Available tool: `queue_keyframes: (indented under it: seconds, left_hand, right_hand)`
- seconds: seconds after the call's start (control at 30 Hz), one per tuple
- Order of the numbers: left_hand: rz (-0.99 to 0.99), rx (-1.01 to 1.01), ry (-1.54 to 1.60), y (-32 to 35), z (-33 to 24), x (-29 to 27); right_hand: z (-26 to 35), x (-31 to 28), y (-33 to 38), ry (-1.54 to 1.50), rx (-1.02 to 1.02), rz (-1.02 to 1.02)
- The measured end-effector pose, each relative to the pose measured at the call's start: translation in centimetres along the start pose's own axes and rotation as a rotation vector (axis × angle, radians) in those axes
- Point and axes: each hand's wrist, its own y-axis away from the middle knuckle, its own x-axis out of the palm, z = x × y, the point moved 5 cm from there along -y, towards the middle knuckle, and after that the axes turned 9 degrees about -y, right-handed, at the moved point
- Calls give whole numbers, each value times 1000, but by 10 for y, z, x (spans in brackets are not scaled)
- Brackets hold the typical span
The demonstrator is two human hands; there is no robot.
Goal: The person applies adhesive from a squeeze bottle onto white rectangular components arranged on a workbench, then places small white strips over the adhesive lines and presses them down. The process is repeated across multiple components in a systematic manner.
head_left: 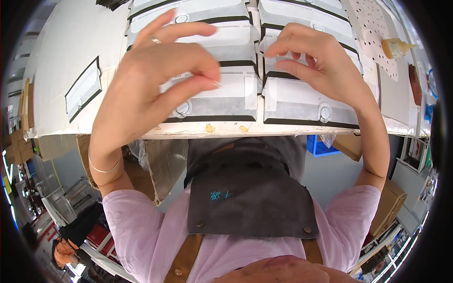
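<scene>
My left hand point(141, 82) is raised over the left column of panels, thumb and index finger pinched together. A tiny pale edge shows at the pinch, too small to name. Under it lies a flat white-and-grey panel point(222, 96) with black edges and a round ring-shaped piece near its lower left. My right hand point(316, 56) hovers above the right column, its thumb and index finger apart and the other fingers curled. Beneath that hand is a similar panel point(302, 96), its ring piece point(324, 113) near the lower right.
More such panels lie in rows farther back. A single small panel point(84, 89) lies at the left of the white table point(52, 106). At the right are a perforated white sheet point(373, 28) and a bottle of yellowish liquid point(396, 48). A blue crate point(322, 146) is below the table edge.
</scene>
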Motion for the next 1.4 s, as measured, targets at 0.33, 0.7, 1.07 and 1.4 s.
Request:
queue_keyframes:
  seconds: [0.33,0.7,1.07,1.4]
  left_hand:
    - [-15,-202,-42,56,15,-7]
    - [-117,-497,643,54,36,31]
    - [-39,-533,920,30,30,57]
    - [-129,-589,893,48,39,62]
  right_hand:
    - [-13,18,-25,-5,49,-4]
    - [41,2,5,-285,189,783]
    - [-5,27,-21,93,110,-49]
    - [30,-1,-9,-314,304,247]
